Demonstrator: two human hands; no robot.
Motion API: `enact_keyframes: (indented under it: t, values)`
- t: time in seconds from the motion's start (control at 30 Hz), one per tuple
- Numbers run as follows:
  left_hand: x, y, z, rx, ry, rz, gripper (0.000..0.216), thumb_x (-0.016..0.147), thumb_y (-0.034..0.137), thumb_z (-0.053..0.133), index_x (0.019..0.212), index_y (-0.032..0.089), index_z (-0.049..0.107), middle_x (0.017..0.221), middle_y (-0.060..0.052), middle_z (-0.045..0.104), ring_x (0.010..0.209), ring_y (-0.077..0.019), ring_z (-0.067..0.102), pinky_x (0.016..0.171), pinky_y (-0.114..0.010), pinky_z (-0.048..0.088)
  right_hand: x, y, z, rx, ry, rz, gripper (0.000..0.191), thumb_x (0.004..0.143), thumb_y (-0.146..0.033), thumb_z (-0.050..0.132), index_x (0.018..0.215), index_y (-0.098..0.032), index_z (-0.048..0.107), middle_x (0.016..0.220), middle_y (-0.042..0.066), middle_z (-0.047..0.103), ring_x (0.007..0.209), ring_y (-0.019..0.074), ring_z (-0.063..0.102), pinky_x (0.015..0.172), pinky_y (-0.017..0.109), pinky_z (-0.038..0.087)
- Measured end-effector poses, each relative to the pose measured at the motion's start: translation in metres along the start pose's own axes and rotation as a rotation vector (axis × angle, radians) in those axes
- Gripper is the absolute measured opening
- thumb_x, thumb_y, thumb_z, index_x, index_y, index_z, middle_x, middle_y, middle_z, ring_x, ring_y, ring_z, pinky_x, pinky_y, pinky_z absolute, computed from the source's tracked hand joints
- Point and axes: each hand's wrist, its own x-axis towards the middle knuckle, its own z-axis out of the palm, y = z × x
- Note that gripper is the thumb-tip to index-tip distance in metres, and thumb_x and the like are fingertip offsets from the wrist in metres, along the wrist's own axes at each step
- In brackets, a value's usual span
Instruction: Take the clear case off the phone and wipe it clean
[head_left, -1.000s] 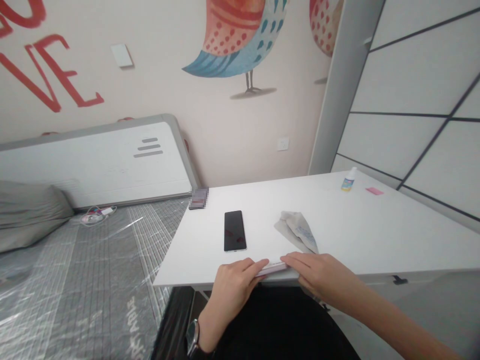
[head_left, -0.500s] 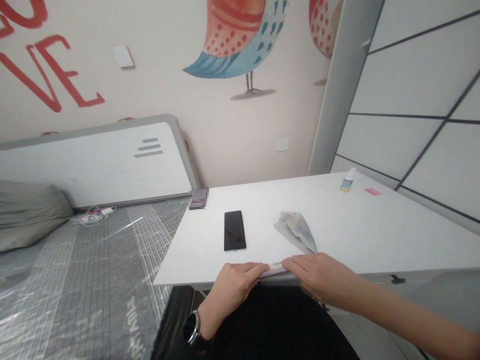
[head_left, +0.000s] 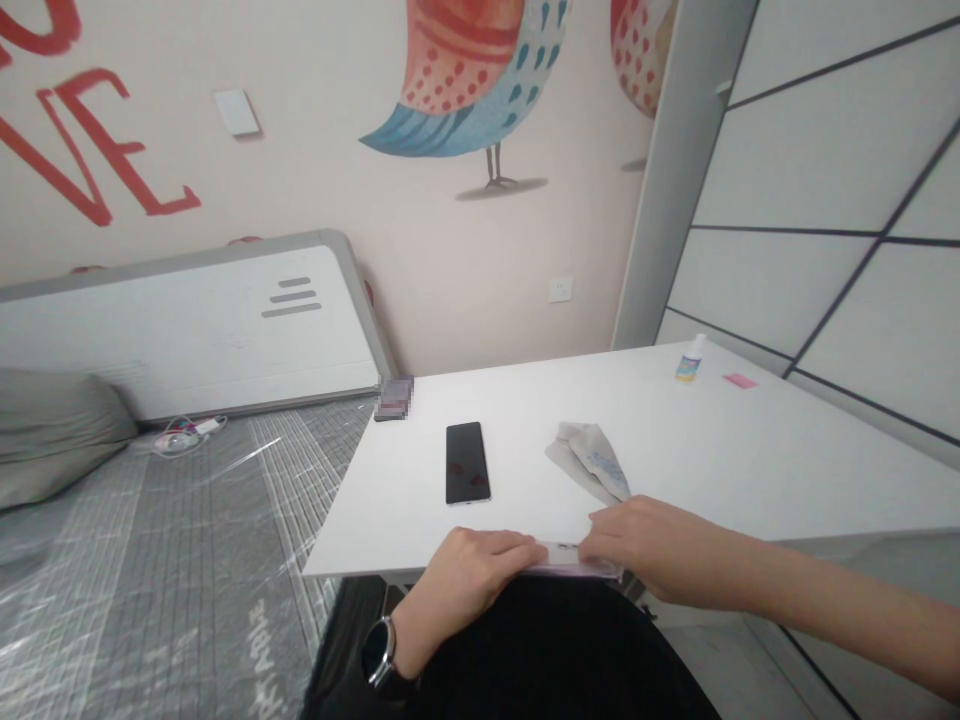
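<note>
A thin, flat white item (head_left: 561,558) with a pinkish edge, looking like folded paper, lies along the front edge of the white table (head_left: 750,460). Over its left part bends my left hand (head_left: 480,568), fingers together and closed on it; a watch (head_left: 379,652) is on that wrist. My right hand (head_left: 637,545) has curled fingers at the item's right part, some of them hidden. Just beyond the right hand is a crumpled grey-beige paper or cloth piece (head_left: 589,455) with faint bluish print. A black phone (head_left: 467,463) lies farther left.
A small white bottle (head_left: 688,362) stands at the back right beside a pink slip (head_left: 741,381). At the back left corner sits a blurred dark item (head_left: 394,398). Left of the table is a plastic-covered mattress (head_left: 195,540) with cables (head_left: 187,435).
My right hand has drawn its fingers in and lifted slightly, so more of the white item's right end shows. My left hand stays nearly in place. The view has shifted a little.
</note>
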Motion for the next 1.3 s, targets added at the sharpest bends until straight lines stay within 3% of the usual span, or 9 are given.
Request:
enact_keyframes:
  t: [0.13, 0.23, 0.47, 0.6, 0.83, 0.93, 1.0, 1.13, 1.3]
  values:
    - [-0.002, -0.002, -0.001, 0.005, 0.006, -0.053, 0.026, 0.101, 0.016, 0.053, 0.122, 0.022, 0.067, 0.106, -0.005, 0.081, 0.087, -0.0192, 0.079, 0.074, -0.024, 0.057, -0.007, 0.014, -0.013, 0.365, 0.03, -0.02, 0.052, 0.085, -0.002, 0.049, 0.127, -0.021, 0.074, 0.125, 0.009, 0.076, 0.115, 0.0285, 0.071, 0.102, 0.041, 0.051]
    - [-0.004, -0.005, -0.002, -0.037, 0.047, -0.077, 0.024, 0.102, 0.021, 0.054, 0.121, 0.021, 0.069, 0.107, -0.007, 0.082, 0.088, -0.0214, 0.079, 0.075, -0.025, 0.057, -0.006, 0.026, -0.009, 0.552, 0.076, -0.04, 0.038, 0.101, -0.031, 0.055, 0.134, -0.021, 0.071, 0.134, 0.01, 0.072, 0.124, 0.0292, 0.066, 0.111, 0.043, 0.045]
    - [-0.006, 0.007, -0.006, -0.406, 0.155, -0.185, 0.023, 0.099, 0.034, 0.064, 0.116, 0.022, 0.076, 0.098, -0.004, 0.083, 0.087, -0.0157, 0.078, 0.082, -0.018, 0.054, 0.011, 0.03, 0.016, 1.104, 0.159, -0.068, 0.054, 0.092, -0.065, 0.066, 0.112, -0.016, 0.079, 0.109, 0.012, 0.078, 0.101, 0.0251, 0.071, 0.09, 0.034, 0.052]
    - [-0.008, 0.018, -0.004, -0.497, 0.207, -0.277, 0.026, 0.096, 0.04, 0.067, 0.107, 0.019, 0.079, 0.089, -0.005, 0.082, 0.076, -0.016, 0.074, 0.074, -0.02, 0.052, 0.013, 0.02, 0.02, 1.069, 0.296, -0.012, 0.064, 0.094, -0.074, 0.055, 0.095, -0.014, 0.078, 0.086, 0.009, 0.074, 0.082, 0.0208, 0.065, 0.078, 0.031, 0.049]
    - [0.001, 0.025, -0.003, -0.633, 0.215, -0.524, 0.037, 0.089, 0.051, 0.071, 0.093, 0.015, 0.08, 0.074, -0.004, 0.075, 0.067, -0.0184, 0.063, 0.069, -0.026, 0.048, 0.024, 0.017, 0.024, 1.105, 0.486, 0.095, 0.067, 0.094, -0.078, 0.049, 0.074, -0.017, 0.068, 0.07, 0.001, 0.058, 0.067, 0.0161, 0.051, 0.065, 0.029, 0.043]
    - [0.006, 0.023, -0.005, -0.75, 0.299, -0.648, 0.034, 0.083, 0.048, 0.075, 0.088, 0.015, 0.078, 0.079, -0.004, 0.074, 0.074, -0.0204, 0.062, 0.072, -0.028, 0.048, 0.027, 0.023, 0.024, 1.201, 0.424, 0.051, 0.072, 0.088, -0.085, 0.05, 0.083, -0.016, 0.071, 0.073, 0.003, 0.064, 0.071, 0.0186, 0.06, 0.07, 0.031, 0.05]
    - [0.006, 0.021, -0.008, -0.806, 0.316, -0.698, 0.034, 0.081, 0.048, 0.075, 0.087, 0.015, 0.076, 0.079, -0.004, 0.072, 0.076, -0.021, 0.061, 0.072, -0.029, 0.047, 0.026, 0.024, 0.022, 1.247, 0.348, 0.002, 0.066, 0.087, -0.079, 0.061, 0.099, -0.016, 0.074, 0.087, 0.006, 0.072, 0.085, 0.0229, 0.069, 0.08, 0.035, 0.054]
    - [-0.001, 0.022, -0.016, -0.868, 0.257, -0.72, 0.036, 0.079, 0.05, 0.076, 0.086, 0.015, 0.073, 0.079, -0.003, 0.067, 0.076, -0.0196, 0.056, 0.073, -0.029, 0.045, 0.02, 0.02, 0.017, 1.325, 0.219, -0.11, 0.052, 0.092, -0.056, 0.072, 0.125, -0.016, 0.069, 0.113, 0.012, 0.076, 0.11, 0.0259, 0.072, 0.098, 0.039, 0.052]
    - [-0.007, 0.024, -0.021, -0.919, 0.184, -0.741, 0.045, 0.078, 0.056, 0.077, 0.089, 0.013, 0.072, 0.076, -0.001, 0.062, 0.073, -0.0171, 0.05, 0.068, -0.027, 0.04, 0.017, 0.014, 0.019, 1.41, 0.099, -0.135, 0.066, 0.089, -0.059, 0.073, 0.137, -0.015, 0.062, 0.12, 0.016, 0.075, 0.112, 0.0284, 0.072, 0.098, 0.042, 0.055]
